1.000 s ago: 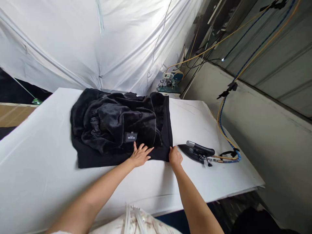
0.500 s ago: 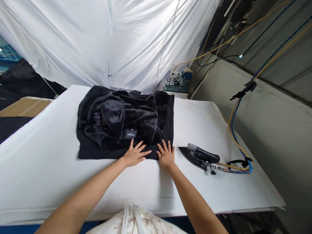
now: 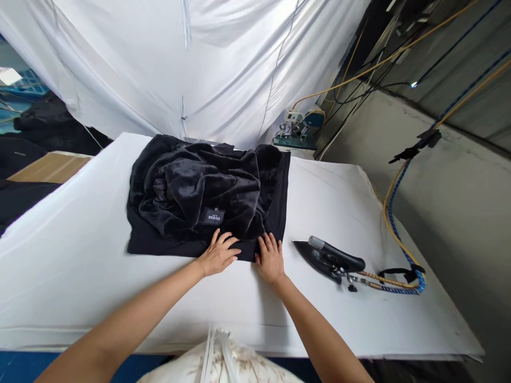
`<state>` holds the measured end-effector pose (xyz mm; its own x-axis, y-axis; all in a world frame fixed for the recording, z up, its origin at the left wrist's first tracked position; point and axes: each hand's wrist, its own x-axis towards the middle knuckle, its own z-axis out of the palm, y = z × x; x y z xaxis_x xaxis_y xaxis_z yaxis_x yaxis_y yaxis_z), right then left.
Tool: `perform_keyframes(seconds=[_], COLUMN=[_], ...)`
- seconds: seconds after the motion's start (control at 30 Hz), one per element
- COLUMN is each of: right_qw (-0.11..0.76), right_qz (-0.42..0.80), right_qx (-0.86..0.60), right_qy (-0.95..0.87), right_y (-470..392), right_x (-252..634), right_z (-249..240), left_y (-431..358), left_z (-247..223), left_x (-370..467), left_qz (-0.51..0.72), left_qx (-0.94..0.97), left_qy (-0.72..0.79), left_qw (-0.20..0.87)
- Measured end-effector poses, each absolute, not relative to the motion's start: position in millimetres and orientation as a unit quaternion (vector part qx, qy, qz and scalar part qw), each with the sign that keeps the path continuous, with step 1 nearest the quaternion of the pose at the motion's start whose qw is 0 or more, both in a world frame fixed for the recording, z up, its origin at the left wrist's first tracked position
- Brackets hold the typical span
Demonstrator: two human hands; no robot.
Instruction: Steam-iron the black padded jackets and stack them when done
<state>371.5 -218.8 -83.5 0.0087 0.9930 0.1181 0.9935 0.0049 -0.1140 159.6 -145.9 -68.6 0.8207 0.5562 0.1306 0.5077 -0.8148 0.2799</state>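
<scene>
A black garment (image 3: 233,183) with a plush lining lies bunched on the white-covered table (image 3: 171,314). Its smooth black border lies flat along the near and right sides. A label (image 3: 214,216) reading GUESS, upside down from here, sits near the front of the plush. My left hand (image 3: 219,254) rests flat on the near border just below the label, fingers spread. Close to the near right corner, my right hand (image 3: 270,258) presses flat on the same border with its fingers stretched out. To the right of it, an iron (image 3: 329,258) lies on the table, touched by neither hand.
Yellow and blue hoses (image 3: 393,213) run from the iron up to the right. A small machine (image 3: 295,127) stands past the table's far edge. White sheeting (image 3: 131,69) hangs behind. At the left are a cardboard box (image 3: 48,167) and dark cloth (image 3: 59,119).
The fingers of both hands have drawn slightly closer together, and the hands still rest on the garment's near border. The camera view has shifted a little. The iron stays in place.
</scene>
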Motion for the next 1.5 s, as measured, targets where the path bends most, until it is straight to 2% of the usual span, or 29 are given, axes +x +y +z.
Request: perform_keyframes(seconds=[0.2,0.5,0.67,0.77,0.83,0.9,0.97,1.03,1.13,1.3,1.5], right_qw=[0.092,0.049,0.077,0.061,-0.024,-0.106,-0.133,-0.120,-0.109,-0.107,-0.152], right_qz=[-0.010,0.002,0.009,-0.023,0.051,0.164,0.249,0.295,0.312,0.258,0.238], right_qx=[-0.670,-0.688,-0.682,-0.759,-0.816,-0.811,-0.792,-0.784,-0.779,-0.749,-0.670], right_qy=[-0.737,-0.724,-0.727,-0.648,-0.575,-0.552,-0.541,-0.533,-0.533,-0.600,-0.686], right_y=[-224.9,-225.2,-225.8,-227.5,-227.8,-227.2,-226.2,-225.5,-226.2,-225.3,-205.3], right_x=[370.1,369.9,405.4,461.7,502.4,534.6,553.1,558.5,550.7,507.4,422.9], right_z=[-82.1,-98.4,-38.8,9.6,29.9,37.2,35.9,33.3,38.2,58.1,47.7], left_y=[-138.2,-119.6,-120.3,-119.3,-118.1,-117.0,-116.4,-116.8,-120.1,-127.6,-126.7], left_z=[-77.3,-86.4,-85.5,-82.3,-80.6,-80.4,-81.4,-82.1,-79.9,-73.3,-83.4], left_x=[167.1,152.2,152.8,152.6,152.8,153.2,153.8,153.7,149.4,129.0,108.9], left_qz=[0.073,0.013,0.004,-0.019,-0.029,-0.030,-0.024,-0.014,0.013,0.102,0.089], left_qx=[0.914,0.911,0.911,0.908,0.906,0.905,0.906,0.907,0.910,0.910,0.857], left_qy=[0.379,0.383,0.378,0.377,0.376,0.376,0.375,0.374,0.369,0.385,0.493], left_qw=[0.122,0.155,0.166,0.183,0.193,0.197,0.197,0.195,0.190,0.119,0.125])
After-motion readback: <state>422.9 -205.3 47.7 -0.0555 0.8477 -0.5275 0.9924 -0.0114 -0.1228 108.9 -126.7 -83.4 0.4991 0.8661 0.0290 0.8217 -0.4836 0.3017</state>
